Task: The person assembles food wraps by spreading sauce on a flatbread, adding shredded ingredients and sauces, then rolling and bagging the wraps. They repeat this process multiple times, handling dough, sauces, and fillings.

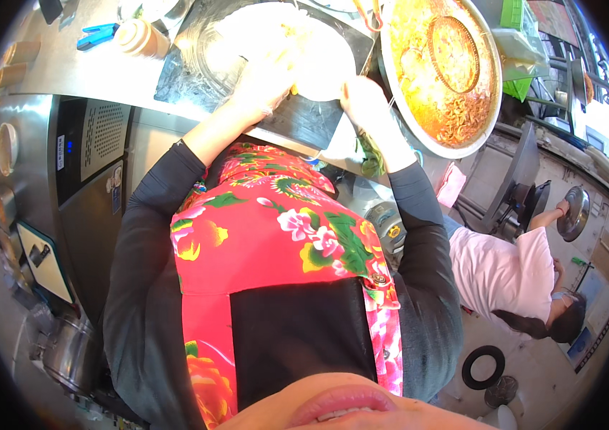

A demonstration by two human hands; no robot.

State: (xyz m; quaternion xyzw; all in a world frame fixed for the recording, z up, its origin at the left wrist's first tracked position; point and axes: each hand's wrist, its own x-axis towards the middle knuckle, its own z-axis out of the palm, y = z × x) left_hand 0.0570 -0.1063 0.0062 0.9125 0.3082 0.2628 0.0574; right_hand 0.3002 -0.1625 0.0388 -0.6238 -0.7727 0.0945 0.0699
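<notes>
Near the counter's point(104, 75) front edge, left hand point(267, 87) and right hand point(365, 102) meet an overexposed white disc point(326, 63), grip unclear; a stew-filled basin point(453, 152) crowds the right, bare counter stretching left.

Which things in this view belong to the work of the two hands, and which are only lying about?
Seemingly in the work:
large white thing, blurred by glare, with left hand and right hand at it
dark flat surface under it
perhaps the wide bowl of reddish food

Seemingly just lying about:
blue tool
bottle
steel pot
</notes>
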